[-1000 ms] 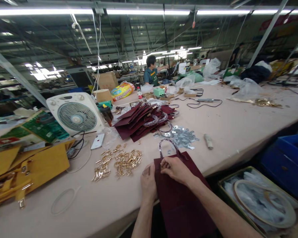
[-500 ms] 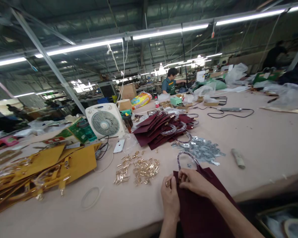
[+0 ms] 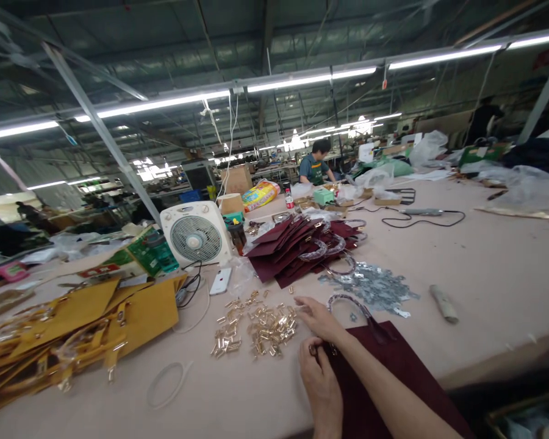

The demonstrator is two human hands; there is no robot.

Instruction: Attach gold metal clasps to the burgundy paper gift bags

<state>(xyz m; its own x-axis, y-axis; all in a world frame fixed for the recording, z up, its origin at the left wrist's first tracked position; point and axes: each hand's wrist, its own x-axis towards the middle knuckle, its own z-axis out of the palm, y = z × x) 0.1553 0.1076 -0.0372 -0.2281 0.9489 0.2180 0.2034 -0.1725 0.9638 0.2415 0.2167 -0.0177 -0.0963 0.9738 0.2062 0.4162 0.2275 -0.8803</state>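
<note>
A dark red paper bag [image 3: 393, 372] lies flat at the table's near edge, its wrapped handle [image 3: 348, 302] pointing away from me. My left hand [image 3: 319, 381] pinches the bag's top edge at the left corner. My right hand [image 3: 318, 317] reaches left across the bag, fingers stretched toward the heap of small gold metal clips [image 3: 256, 323]; I see nothing held in it.
A stack of dark red bags [image 3: 297, 244] and silver scraps [image 3: 370, 286] lie beyond. A white fan [image 3: 196, 235], a phone [image 3: 219, 281] and yellow bags [image 3: 86, 323] sit to the left. A small roll [image 3: 443, 303] lies on the right. A person in green [image 3: 318, 163] works at the far end.
My right hand has left the bag's top edge and moved left toward the gold clips. The left hand stays pinched on the bag. The camera has tilted up and turned left.
</note>
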